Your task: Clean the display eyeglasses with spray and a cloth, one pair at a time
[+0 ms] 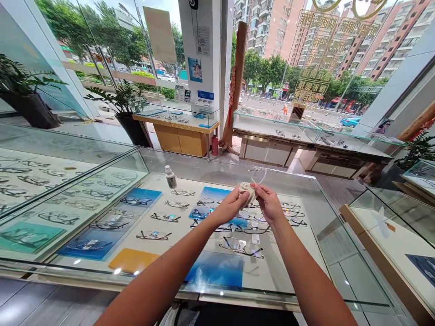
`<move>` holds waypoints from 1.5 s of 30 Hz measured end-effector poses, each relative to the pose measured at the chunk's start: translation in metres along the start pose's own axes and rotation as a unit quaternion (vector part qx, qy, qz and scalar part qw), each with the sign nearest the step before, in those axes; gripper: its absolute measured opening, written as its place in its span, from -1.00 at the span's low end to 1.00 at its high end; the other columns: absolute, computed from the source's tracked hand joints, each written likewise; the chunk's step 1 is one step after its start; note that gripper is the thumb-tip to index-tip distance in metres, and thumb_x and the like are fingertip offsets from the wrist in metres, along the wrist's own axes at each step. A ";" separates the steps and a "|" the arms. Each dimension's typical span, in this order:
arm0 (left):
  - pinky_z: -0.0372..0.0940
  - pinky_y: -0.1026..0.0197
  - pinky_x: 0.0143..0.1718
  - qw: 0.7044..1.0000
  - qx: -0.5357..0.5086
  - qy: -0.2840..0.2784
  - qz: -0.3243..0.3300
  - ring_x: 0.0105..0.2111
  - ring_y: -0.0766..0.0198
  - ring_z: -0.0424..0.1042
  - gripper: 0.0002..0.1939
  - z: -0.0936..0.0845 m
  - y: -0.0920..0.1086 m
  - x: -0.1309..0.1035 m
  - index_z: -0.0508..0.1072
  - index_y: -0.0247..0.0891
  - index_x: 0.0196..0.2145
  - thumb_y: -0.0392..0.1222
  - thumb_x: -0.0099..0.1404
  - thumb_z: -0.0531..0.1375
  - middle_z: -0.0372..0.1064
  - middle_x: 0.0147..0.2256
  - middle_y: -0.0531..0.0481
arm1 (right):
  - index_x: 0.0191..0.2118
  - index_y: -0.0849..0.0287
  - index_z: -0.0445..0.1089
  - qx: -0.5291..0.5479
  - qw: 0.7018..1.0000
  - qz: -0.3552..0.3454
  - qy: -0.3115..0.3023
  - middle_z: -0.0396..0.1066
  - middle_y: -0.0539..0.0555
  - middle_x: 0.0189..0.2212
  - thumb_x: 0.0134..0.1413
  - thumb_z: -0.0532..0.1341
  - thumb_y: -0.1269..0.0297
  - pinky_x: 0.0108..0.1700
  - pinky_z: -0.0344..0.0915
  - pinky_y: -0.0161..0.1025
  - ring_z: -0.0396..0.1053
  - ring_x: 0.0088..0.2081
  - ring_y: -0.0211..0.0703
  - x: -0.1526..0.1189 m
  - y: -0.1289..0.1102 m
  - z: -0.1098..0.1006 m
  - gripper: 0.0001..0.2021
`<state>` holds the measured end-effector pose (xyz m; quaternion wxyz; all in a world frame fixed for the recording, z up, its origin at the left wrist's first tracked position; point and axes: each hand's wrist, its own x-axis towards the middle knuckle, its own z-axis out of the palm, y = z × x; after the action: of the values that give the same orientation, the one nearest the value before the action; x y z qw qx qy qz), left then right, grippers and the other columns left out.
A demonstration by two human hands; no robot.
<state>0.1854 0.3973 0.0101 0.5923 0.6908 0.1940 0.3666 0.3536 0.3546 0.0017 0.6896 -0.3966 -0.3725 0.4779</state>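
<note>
Over the glass display counter, my left hand point(238, 201) is closed round a bunched cream-coloured cloth point(247, 189). Close beside it, my right hand point(269, 203) pinches a pair of eyeglasses point(260, 175) with thin, clear-looking rims. Part of the eyeglasses sticks up above my fingers; the rest is hidden by the cloth and hands. The cloth touches the fingers of both hands. A small white-capped bottle point(171, 177) with a dark label stands on the counter, to the left of my hands.
Beneath my arms, the glass counter point(288, 296) holds several rows of spectacle frames point(241, 246) on blue and white panels. An orange panel point(134, 260) lies at its front. More display cases point(272, 124), potted plants point(131, 115) and a wooden post point(238, 77) stand beyond, by the windows.
</note>
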 end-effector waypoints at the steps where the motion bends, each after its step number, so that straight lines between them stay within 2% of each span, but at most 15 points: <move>1: 0.28 0.22 -0.19 1.000 0.005 -0.003 0.003 -0.28 0.25 0.32 -0.38 0.000 -0.001 0.000 0.44 -0.27 0.15 0.30 0.42 0.20 0.42 -0.20 -0.06 | -0.24 0.10 0.71 0.000 1.000 -0.001 -0.002 0.64 0.08 -0.29 -0.13 0.56 -0.07 -0.17 0.39 -0.18 0.43 -0.29 -0.15 0.000 0.000 0.000 -0.61; 3: 0.27 0.23 -0.23 1.000 0.002 -0.004 0.004 -0.30 0.26 0.32 -0.36 0.000 -0.003 0.001 0.44 -0.29 0.14 0.31 0.39 0.23 0.43 -0.22 -0.05 | -0.25 0.11 0.71 0.000 1.000 -0.005 -0.007 0.63 0.08 -0.31 -0.12 0.56 -0.07 -0.20 0.39 -0.18 0.42 -0.30 -0.15 -0.001 0.000 0.001 -0.61; 9: 0.26 0.23 -0.40 0.998 -0.048 0.012 -0.033 -0.43 0.22 0.42 -0.26 0.001 -0.011 0.008 0.47 -0.33 0.06 0.44 0.35 0.17 0.45 -0.42 -0.01 | -0.21 0.11 0.69 -0.008 0.999 0.012 -0.043 0.53 0.03 -0.41 -0.02 0.50 -0.09 -0.47 0.30 -0.17 0.32 -0.45 -0.17 -0.005 -0.001 0.003 -0.62; 14: 0.29 0.24 -0.44 0.993 -0.101 0.011 -0.061 -0.46 0.23 0.46 -0.25 0.003 -0.011 0.009 0.47 -0.31 0.06 0.44 0.26 0.27 0.49 -0.40 0.00 | -0.31 0.09 0.68 -0.078 0.995 -0.044 -0.044 0.56 0.07 -0.26 0.02 0.50 -0.05 -0.33 0.35 -0.16 0.36 -0.35 -0.16 -0.007 -0.006 0.003 -0.70; 20: 0.31 0.26 -0.39 0.987 -0.133 0.006 -0.084 -0.45 0.31 0.42 -0.32 0.004 -0.008 0.008 0.50 -0.28 0.02 0.35 0.21 0.37 0.46 -0.39 0.04 | -0.40 0.08 0.67 -0.131 0.988 -0.057 -0.059 0.56 0.08 -0.34 -0.02 0.49 -0.08 -0.23 0.37 -0.13 0.41 -0.29 -0.08 -0.009 -0.017 0.005 -0.69; 25: 0.30 0.26 -0.30 0.986 -0.143 -0.017 -0.080 -0.40 0.33 0.39 -0.40 0.000 -0.006 0.006 0.46 -0.29 0.00 0.22 0.23 0.42 0.45 -0.35 0.03 | -0.20 0.09 0.71 -0.125 0.990 -0.048 -0.053 0.51 0.02 -0.42 0.12 0.40 -0.14 -0.29 0.31 -0.16 0.36 -0.41 -0.16 -0.006 -0.007 0.000 -0.61; 29: 0.21 0.28 -0.37 0.991 -0.119 -0.020 -0.058 -0.45 0.38 0.27 -0.45 0.002 -0.005 0.006 0.44 -0.31 -0.07 0.20 0.25 0.41 0.35 -0.44 0.09 | -0.14 0.08 0.71 -0.110 0.993 -0.023 -0.044 0.54 0.03 -0.42 0.12 0.40 -0.16 -0.35 0.28 -0.16 0.35 -0.46 -0.16 -0.006 -0.002 0.000 -0.58; 34: 0.10 0.30 -0.49 0.991 -0.124 0.006 -0.046 -0.52 0.40 0.20 -0.42 0.005 -0.008 0.009 0.43 -0.30 -0.09 0.24 0.21 0.42 0.26 -0.49 0.14 | -0.32 0.07 0.70 -0.124 0.990 -0.049 -0.048 0.61 0.08 -0.32 0.05 0.44 -0.13 -0.23 0.34 -0.14 0.44 -0.28 -0.06 -0.009 -0.009 0.006 -0.65; 37: 0.05 0.31 -0.54 0.992 -0.115 0.028 -0.052 -0.58 0.42 0.17 -0.43 0.007 -0.007 0.008 0.44 -0.30 -0.13 0.28 0.23 0.39 0.26 -0.51 0.14 | -0.33 0.06 0.71 -0.128 0.988 -0.057 -0.058 0.62 0.09 -0.32 0.05 0.44 -0.11 -0.19 0.36 -0.12 0.45 -0.24 -0.02 -0.010 -0.014 0.008 -0.68; 41: 0.08 0.28 -0.56 0.992 -0.096 0.040 -0.065 -0.61 0.38 0.20 -0.42 0.008 0.000 0.005 0.47 -0.27 -0.18 0.34 0.24 0.35 0.30 -0.55 0.12 | -0.37 0.08 0.69 -0.121 0.989 -0.064 -0.061 0.58 0.07 -0.37 0.01 0.48 -0.08 -0.22 0.37 -0.14 0.43 -0.31 -0.08 -0.013 -0.019 0.010 -0.69; 45: 0.23 0.23 -0.47 0.993 -0.099 0.010 -0.067 -0.53 0.26 0.38 -0.40 0.008 0.006 0.004 0.54 -0.27 -0.11 0.37 0.26 0.32 0.45 -0.49 0.02 | -0.33 0.11 0.67 -0.093 0.993 -0.028 -0.073 0.52 0.03 -0.49 0.02 0.48 -0.08 -0.43 0.32 -0.17 0.38 -0.51 -0.16 -0.015 -0.019 0.011 -0.67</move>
<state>0.1933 0.3932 0.0168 0.6791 0.6105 0.2085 0.3502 0.3470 0.3382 0.0212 0.6335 -0.4127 -0.4757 0.4496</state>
